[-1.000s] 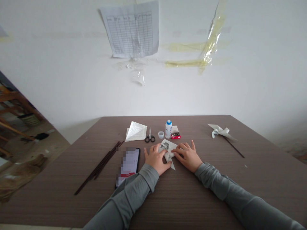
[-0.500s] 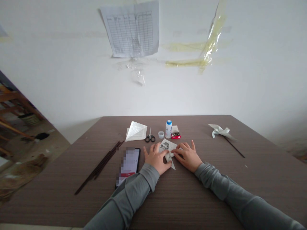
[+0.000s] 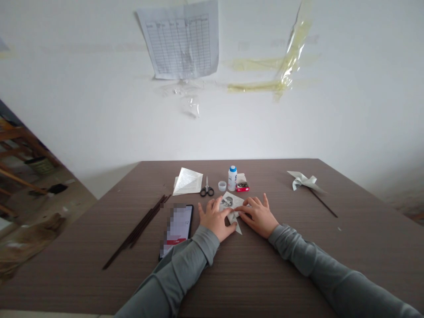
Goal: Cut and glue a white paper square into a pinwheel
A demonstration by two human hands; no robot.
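Observation:
A printed paper pinwheel [image 3: 231,199], partly folded and with a dark picture on one blade, lies on the table under both hands. My left hand [image 3: 214,221] holds its left side down, thumb on the lower blade and index finger near the centre, the other fingers spread. From the right, my right hand [image 3: 258,217] grips the paper at the middle with thumb and fingertips, its little finger raised. The fingers hide part of the centre, and I cannot tell what lies between them.
Behind the hands stand a white bottle [image 3: 232,180] with a blue cap, a red box of pins [image 3: 242,187], a small clear cup [image 3: 221,186], scissors [image 3: 207,191] and paper sheets [image 3: 188,181]. A phone [image 3: 177,229] and dark sticks [image 3: 139,229] lie left; a pinwheel on a stick [image 3: 304,181] lies right.
The fingertips of my right hand have shifted very slightly left at the pinwheel's centre. Otherwise hands and paper look the same.

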